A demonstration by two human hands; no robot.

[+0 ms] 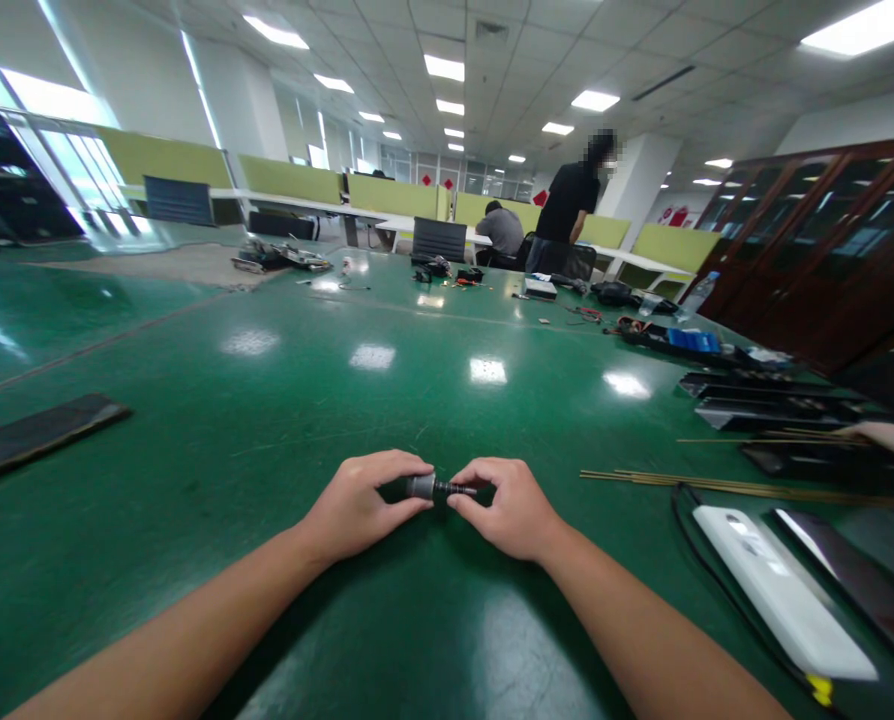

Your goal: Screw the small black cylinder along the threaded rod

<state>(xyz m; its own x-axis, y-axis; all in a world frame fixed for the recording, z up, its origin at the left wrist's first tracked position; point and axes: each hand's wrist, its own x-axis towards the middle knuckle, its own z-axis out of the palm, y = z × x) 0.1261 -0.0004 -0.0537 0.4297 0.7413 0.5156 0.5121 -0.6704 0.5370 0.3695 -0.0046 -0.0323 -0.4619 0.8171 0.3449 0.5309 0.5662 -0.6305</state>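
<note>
Between my two hands, above the green table (304, 400), lies a small grey and black cylindrical part (421, 487) with a thin dark ribbed shaft (451, 488) pointing right. My left hand (361, 503) pinches the thick grey end between thumb and fingers. The thin end of the shaft is held by the thumb and index finger of my right hand (508, 505). A short gap separates the fingertips of the two hands, and the middle of the part shows there.
A white power strip (781, 590), a dark phone-like slab (852, 580) and thin brass-coloured rods (657, 482) lie right. Another person's hand (893, 438) is at the right edge. A dark flat bar (42, 432) lies left; tools and black trays sit farther back.
</note>
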